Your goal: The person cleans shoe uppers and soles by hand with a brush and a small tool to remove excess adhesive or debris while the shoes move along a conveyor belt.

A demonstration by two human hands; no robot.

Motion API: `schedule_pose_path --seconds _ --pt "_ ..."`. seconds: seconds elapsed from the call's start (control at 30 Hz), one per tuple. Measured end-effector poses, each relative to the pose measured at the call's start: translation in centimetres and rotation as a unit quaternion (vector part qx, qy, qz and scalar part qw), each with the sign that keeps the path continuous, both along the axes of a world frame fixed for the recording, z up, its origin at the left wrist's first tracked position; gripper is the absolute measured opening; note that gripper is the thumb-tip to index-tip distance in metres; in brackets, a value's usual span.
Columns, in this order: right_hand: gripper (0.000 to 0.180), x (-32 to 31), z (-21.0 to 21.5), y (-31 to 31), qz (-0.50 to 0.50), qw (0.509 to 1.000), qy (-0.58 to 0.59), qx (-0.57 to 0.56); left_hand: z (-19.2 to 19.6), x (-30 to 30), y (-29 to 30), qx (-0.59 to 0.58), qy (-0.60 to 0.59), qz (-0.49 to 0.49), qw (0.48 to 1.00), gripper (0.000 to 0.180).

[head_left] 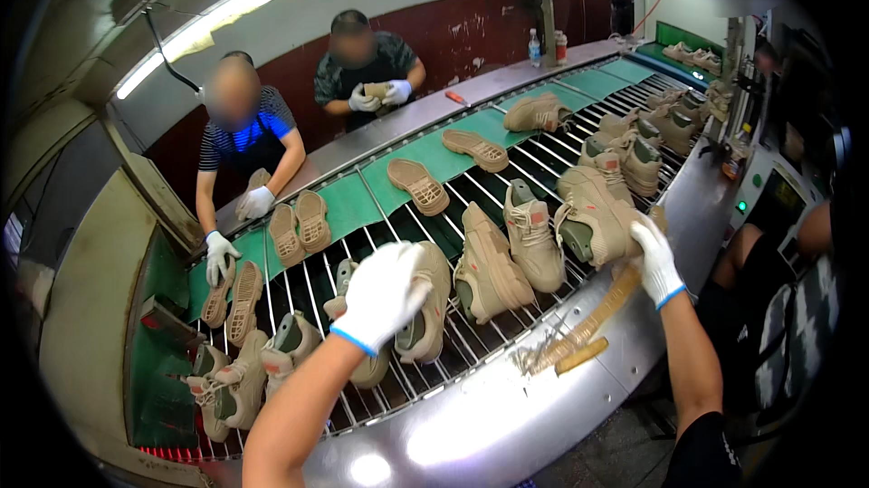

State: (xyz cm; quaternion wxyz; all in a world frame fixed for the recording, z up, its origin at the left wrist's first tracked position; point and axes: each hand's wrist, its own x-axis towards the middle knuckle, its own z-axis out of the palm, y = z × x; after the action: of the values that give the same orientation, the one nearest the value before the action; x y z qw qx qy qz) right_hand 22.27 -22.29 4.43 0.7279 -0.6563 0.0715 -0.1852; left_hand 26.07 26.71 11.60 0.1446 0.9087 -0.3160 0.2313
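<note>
My left hand (385,293), in a white glove with a blue cuff, is over the left side of a beige shoe (433,307) on the metal rods. Its fingertips are mostly hidden, so its grip is unclear. At the near right, my right hand (657,257), gloved alike, is closed at the sole edge of another beige shoe (593,207), which is tilted with its green-lined opening toward the lower left. Between my hands a laced shoe (536,239) and a shoe tipped on its side (489,266) rest on the rods.
The curved roller conveyor (398,397) carries more beige shoes and loose soles (418,186) on its green strip. Its metal edge (652,334) bears a tan tape-like strip (588,320) and a small yellowish piece (581,356). Two gloved co-workers stand across, handling soles. A machine stands at right.
</note>
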Motion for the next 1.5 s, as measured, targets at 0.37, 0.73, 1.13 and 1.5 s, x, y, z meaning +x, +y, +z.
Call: schedule_pose_path --seconds 0.37,0.73,1.13,1.5 --pt "0.051 27.9 4.6 11.6 0.167 0.799 0.016 -0.577 -9.2 23.4 -5.6 0.05 0.168 0.191 0.966 0.066" --pt "0.044 45.2 -6.2 14.8 0.092 0.6 0.014 -0.794 -14.9 30.6 -6.2 -0.007 0.131 0.217 0.967 0.033" --pt "0.023 21.9 9.9 21.7 0.419 0.848 0.048 -0.322 3.1 -10.4 3.2 -0.079 0.282 0.302 0.907 0.048" --pt "0.03 -4.0 5.9 26.3 0.682 0.679 -0.072 -0.263 4.2 -28.4 -0.7 0.024 0.337 0.319 0.885 0.029"
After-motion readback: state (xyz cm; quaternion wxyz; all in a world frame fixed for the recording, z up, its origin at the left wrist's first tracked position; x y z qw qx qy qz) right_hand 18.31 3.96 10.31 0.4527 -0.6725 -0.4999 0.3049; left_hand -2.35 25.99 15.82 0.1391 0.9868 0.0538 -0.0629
